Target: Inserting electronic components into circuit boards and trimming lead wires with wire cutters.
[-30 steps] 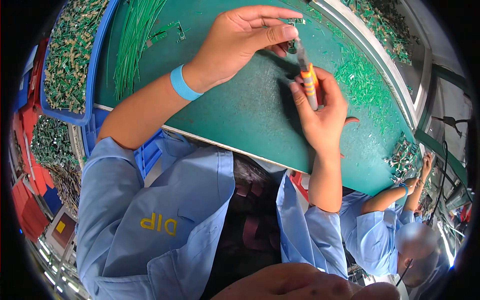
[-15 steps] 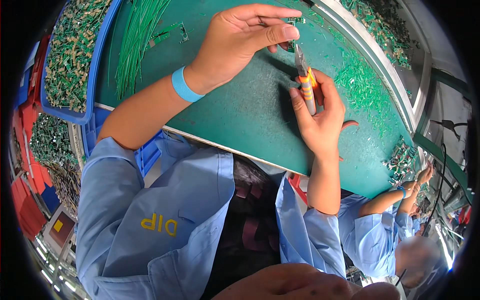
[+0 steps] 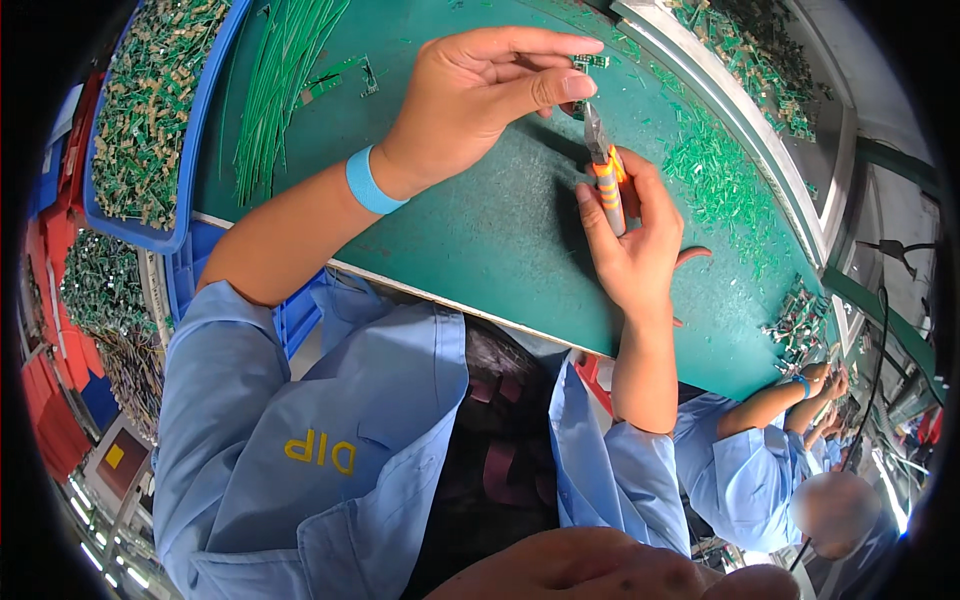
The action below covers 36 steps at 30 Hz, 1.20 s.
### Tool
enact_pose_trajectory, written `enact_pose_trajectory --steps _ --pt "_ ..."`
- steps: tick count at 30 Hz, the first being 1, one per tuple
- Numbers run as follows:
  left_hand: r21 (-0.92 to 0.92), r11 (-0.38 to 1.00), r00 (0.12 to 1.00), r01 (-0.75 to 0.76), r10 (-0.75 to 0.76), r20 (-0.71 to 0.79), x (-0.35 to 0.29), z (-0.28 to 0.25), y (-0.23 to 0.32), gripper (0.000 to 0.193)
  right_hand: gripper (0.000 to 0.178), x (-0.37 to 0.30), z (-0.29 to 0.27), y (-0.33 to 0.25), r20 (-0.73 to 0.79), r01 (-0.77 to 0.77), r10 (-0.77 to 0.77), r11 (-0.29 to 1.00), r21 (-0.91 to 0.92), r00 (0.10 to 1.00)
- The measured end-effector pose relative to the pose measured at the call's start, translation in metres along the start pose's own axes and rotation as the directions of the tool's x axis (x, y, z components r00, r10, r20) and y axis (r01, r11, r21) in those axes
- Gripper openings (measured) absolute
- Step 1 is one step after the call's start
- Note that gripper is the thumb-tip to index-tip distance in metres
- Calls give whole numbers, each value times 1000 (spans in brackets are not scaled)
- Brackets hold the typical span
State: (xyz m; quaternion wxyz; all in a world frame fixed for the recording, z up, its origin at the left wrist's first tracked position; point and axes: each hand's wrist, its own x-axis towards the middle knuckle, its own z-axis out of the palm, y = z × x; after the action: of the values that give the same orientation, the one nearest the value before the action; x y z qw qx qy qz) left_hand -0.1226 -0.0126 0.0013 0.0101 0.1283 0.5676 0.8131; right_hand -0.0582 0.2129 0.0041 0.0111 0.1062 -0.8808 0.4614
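Note:
Between the thumb and fingers of my left hand is a small green circuit board, pinched over the green work mat. A light blue band circles the left wrist. My right hand is wrapped round diagonal cutters with orange and grey handles. The cutters' jaws point up at the board's lower end, close beneath my left thumb. Whether the blades touch the board is hard to make out. Part of the board is hidden by my fingers.
Thin green strips and a board frame piece lie at the far left. A blue bin full of small boards stands left. Green offcuts scatter at right, near a metal rail. A co-worker's arm works at lower right.
My left hand and the board have come slightly nearer to me. The cutters have shifted a little down and left, still by the board. The co-worker's hands have moved.

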Motion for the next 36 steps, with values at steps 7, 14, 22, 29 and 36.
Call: enact_pose_trajectory --steps 7,14,22,29,36 --pt "-2 1000 999 -19 19 25 2 2 0 40 31 1 -4 -3 14 -47 47 999 5 999" --pt "10 1000 1000 21 -21 9 -1 1 -4 41 24 -1 -6 -16 59 -114 117 992 -53 991" --pt "-48 996 997 78 -77 27 -4 5 -4 43 23 -1 -4 -13 77 -191 196 979 -74 978" --pt "-108 984 987 143 -134 91 -4 3 -8 41 29 2 4 -1 -67 -45 42 998 -37 997" --pt "-152 971 979 185 -169 117 -2 4 -9 41 41 5 1 3 -91 54 -57 998 -34 994"
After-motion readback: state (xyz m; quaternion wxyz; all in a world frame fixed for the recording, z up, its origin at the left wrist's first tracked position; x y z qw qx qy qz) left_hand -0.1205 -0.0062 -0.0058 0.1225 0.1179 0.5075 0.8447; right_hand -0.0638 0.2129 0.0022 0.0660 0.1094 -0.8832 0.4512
